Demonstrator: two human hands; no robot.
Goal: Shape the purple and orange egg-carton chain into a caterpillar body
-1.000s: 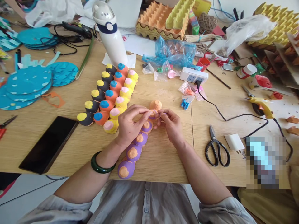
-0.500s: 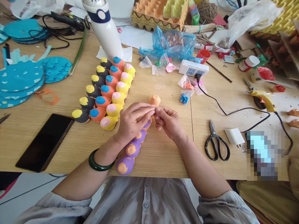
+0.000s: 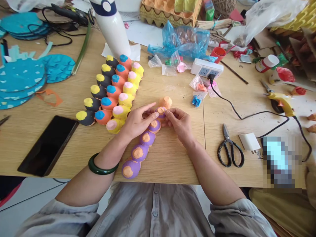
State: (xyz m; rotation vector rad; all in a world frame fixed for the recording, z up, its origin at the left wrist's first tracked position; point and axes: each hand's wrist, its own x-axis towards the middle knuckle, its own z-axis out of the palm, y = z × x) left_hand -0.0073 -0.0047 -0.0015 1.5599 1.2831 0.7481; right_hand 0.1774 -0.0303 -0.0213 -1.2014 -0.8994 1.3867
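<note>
A strip of egg-carton cups (image 3: 147,137) lies slantwise before me, most of its domes coated in purple clay with orange tops. The farthest dome (image 3: 166,102) is plain orange. My left hand (image 3: 137,122) holds the second-farthest dome from the left, thumb on its near side and index finger stretched out. From the right, my right hand (image 3: 182,124) grips the same dome, thumb tip at the purple clay (image 3: 161,113) around its orange top. Some fingertips of both hands are hidden behind the strip.
Left of the strip stand finished-looking rows of yellow-pink (image 3: 125,99), orange-blue (image 3: 114,92) and black-yellow cups (image 3: 98,92). A phone (image 3: 48,144) lies left. Scissors (image 3: 230,148), a power strip (image 3: 206,68) with a trailing cord, and a glue gun (image 3: 280,102) are right.
My hands, earlier pinched together over the strip, have parted slightly around the second-farthest dome. Its purple clay and orange top now show between them. The view has shifted slightly.
</note>
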